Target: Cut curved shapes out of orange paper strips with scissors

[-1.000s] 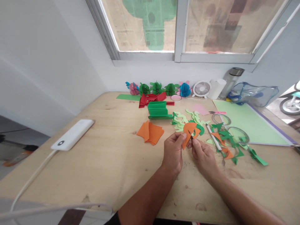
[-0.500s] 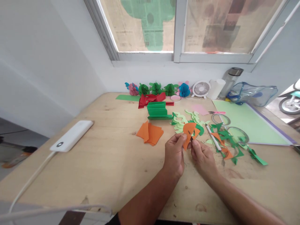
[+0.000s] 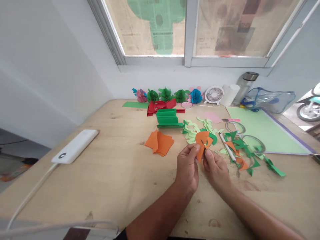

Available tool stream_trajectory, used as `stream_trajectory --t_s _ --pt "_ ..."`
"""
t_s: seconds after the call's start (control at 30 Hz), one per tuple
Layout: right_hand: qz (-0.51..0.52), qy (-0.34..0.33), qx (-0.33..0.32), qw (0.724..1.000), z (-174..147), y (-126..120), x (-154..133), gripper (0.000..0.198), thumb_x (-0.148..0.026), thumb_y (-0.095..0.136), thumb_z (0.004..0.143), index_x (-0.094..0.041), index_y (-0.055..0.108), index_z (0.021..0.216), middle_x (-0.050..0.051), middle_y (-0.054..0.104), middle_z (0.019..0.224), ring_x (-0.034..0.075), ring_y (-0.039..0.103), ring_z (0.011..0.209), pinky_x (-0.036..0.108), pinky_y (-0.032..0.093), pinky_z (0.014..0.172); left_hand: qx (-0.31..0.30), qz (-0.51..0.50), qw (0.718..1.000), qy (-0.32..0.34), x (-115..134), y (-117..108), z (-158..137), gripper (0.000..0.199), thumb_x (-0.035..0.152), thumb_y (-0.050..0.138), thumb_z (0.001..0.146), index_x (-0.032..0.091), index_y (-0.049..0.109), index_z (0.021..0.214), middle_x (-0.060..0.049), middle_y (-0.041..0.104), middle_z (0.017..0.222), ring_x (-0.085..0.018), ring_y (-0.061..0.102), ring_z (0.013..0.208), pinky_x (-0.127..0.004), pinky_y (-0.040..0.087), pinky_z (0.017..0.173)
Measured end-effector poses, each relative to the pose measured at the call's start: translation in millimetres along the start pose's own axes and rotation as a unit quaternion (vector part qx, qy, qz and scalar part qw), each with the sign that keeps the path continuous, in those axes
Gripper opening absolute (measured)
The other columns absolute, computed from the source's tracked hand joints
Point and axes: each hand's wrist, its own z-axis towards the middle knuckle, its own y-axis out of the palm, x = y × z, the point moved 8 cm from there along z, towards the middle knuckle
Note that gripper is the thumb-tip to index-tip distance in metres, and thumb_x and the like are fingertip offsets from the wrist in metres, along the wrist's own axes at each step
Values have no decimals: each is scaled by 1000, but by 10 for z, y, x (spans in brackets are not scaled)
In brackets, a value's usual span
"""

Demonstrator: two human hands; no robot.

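Observation:
My left hand [image 3: 188,163] is closed, thumb and fingers pinching the lower left of a folded orange paper [image 3: 202,137]. The paper has a rounded top edge and a partly cut curved strip hanging at its right. My right hand [image 3: 217,166] is closed around small scissors [image 3: 204,149]; only a bit of dark blade shows at the paper, and the handles are hidden in the fingers. Just behind the hands lie light green cut-out paper shapes [image 3: 191,129]. Left of them are a stack of orange paper pieces [image 3: 165,143] and a pleated green paper [image 3: 167,117].
A white pen [image 3: 228,148] and green and orange scraps [image 3: 241,144] lie right of my hands. Folded red paper [image 3: 162,106], honeycomb paper figures [image 3: 166,95], a small fan [image 3: 214,95] and a bottle [image 3: 247,87] line the back. A white power bank [image 3: 76,146] sits at left.
The orange paper has tilted slightly in my hands, and its cut strip sits a little lower. Both hands keep their hold; the view has shifted slightly.

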Motion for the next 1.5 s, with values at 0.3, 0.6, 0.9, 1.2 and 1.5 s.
stream_trajectory --t_s 0.3,0.6,0.9,1.2,1.5 --pt "8 4 8 1000 -11 15 -26 51 -57 41 90 -23 37 53 -4 38 47 12 35 45 26 30 45 -9 -15 1000 -17 -9 37 -37 14 23 74 64 16 64 71 -1 65 68 -16 63 72 -28 47 72" --pt "8 0 8 1000 -9 16 -41 51 -57 41 90 -23 36 53 -4 37 48 12 34 45 26 29 45 -14 -14 1000 -18 -18 41 -32 16 25 76 63 16 65 70 -1 65 69 -15 63 72 -28 48 73" --pt "11 -3 19 1000 -8 0 -13 49 -55 43 90 -22 37 54 -5 37 48 11 33 46 25 29 45 -18 -16 1000 -18 -24 41 -38 14 23 75 64 16 65 70 -1 66 69 -15 63 74 -28 47 74" --pt "14 -4 22 1000 -7 -4 -36 49 -56 43 89 -22 38 54 -4 37 49 12 35 47 26 30 46 -21 -19 999 -21 -34 38 -31 16 25 76 63 17 66 71 -1 65 70 -16 63 76 -29 47 77" --pt "14 5 8 1000 -5 6 26 48 -55 43 90 -23 38 56 -5 37 49 12 33 46 26 28 45 -18 1 1000 -3 -11 27 -31 11 24 73 66 17 64 70 -1 64 70 -15 61 75 -29 46 77"
